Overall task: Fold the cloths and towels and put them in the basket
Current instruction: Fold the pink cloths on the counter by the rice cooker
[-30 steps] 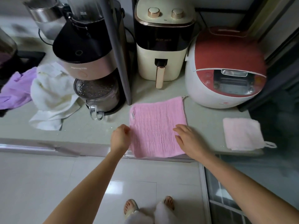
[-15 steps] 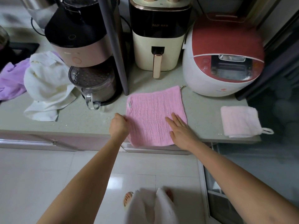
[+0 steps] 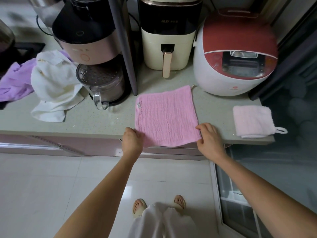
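Cloth in work: square pink crinkled cloth (image 3: 166, 115), spread flat on the pale speckled countertop (image 3: 103, 121), near edge overhanging.
Left hand (image 3: 132, 140): fingers curled, pinching the cloth's near-left corner.
Right hand (image 3: 208, 136): fingers curled on the near-right corner.
At 3 o'clock of the cloth: folded pale pink towel (image 3: 253, 121), apart.
At 9–10 o'clock: crumpled white towel (image 3: 53, 86), purple cloth (image 3: 15, 81).
At 12 o'clock: cream air fryer (image 3: 167, 36).
At 1 o'clock: red-lidded rice cooker (image 3: 235, 54).
At 11 o'clock: pink-and-black blender machine (image 3: 92, 40).
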A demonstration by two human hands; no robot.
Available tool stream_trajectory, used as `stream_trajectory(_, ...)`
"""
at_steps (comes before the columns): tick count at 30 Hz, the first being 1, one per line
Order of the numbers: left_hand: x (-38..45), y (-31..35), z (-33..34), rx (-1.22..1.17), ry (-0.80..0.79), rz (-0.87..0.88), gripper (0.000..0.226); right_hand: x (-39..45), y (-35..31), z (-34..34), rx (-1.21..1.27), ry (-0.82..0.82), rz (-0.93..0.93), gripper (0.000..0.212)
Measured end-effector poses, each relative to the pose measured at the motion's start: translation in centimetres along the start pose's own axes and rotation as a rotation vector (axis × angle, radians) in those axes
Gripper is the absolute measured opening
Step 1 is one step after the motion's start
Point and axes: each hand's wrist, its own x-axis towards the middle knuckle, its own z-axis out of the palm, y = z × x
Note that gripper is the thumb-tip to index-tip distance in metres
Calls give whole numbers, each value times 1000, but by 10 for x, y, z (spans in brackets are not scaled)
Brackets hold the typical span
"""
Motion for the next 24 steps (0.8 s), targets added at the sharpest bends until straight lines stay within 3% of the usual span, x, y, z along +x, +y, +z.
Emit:
stream_trajectory(1, 0, 2, 2, -31, -5, -53, 12, -2, 2, 1, -37, -19, 23, 45)
stream_trajectory(3, 0, 7, 5, -74, -8, -141, 26, -4, 4, 6, -79, -21, 61, 42)
stream_trajectory(6, -2, 10, 9, -152, 24, -245, 38, -1, -2, 9, 119, 60, 108, 25)
stream_trajectory(9, -8, 9, 10, -306, 92, -262, 17, 4, -10, 7, 289, 134, 153, 20)
stream_trajectory(12, -12, 9, 6, -378, 167, -202, 16, 6, -12, 3, 247, 129, 54, 31)
stream_trajectory(16, -3, 7, -3, -181, 163, -15, 7, 0, 2, -11, -79, -87, -181, 56)
stream_trajectory(21, 1, 7, -6, 28, 46, 68, 24, -9, 7, -24, -292, -320, -194, 69)
stream_trajectory(24, -6, 6, -7, 159, -78, 267, 28, -15, 8, -26, -174, -376, -170, 72)
